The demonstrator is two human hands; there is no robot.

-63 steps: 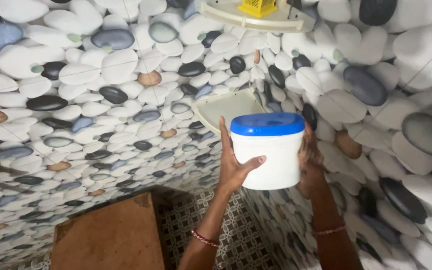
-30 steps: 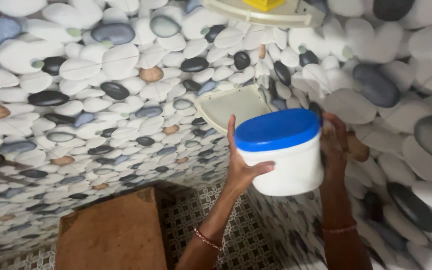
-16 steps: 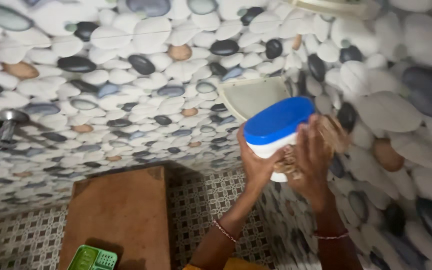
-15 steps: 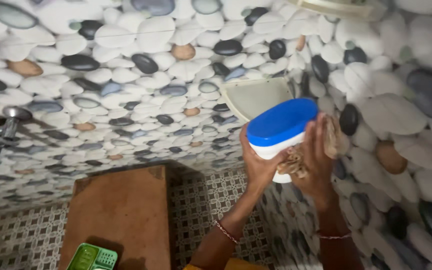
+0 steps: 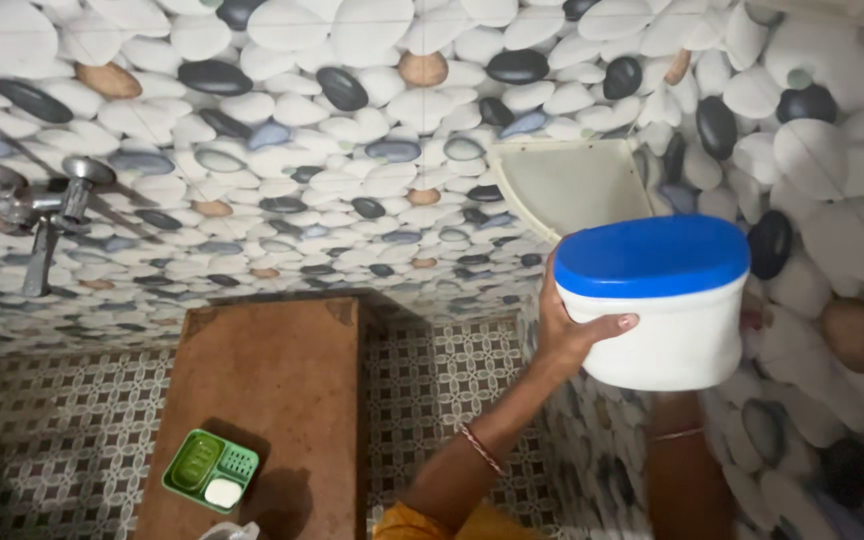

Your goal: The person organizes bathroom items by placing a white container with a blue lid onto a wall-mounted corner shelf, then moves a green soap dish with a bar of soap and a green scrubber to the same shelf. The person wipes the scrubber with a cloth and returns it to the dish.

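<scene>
While left hand point(image 5: 567, 335) grips raised white tub point(image 5: 664, 330), right hand point(image 5: 752, 318) hidden behind, grasp unclear

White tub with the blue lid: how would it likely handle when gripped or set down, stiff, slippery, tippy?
The tub looks like rigid plastic, so probably stiff. Its smooth, glossy sides may be slippery; the left hand wraps its side. The wide body suggests it would stand steadily rather than roll.

Single head-worn view, looking down into a tiled corner, close on the corner shelf point(image 5: 577, 185), floor below
</scene>
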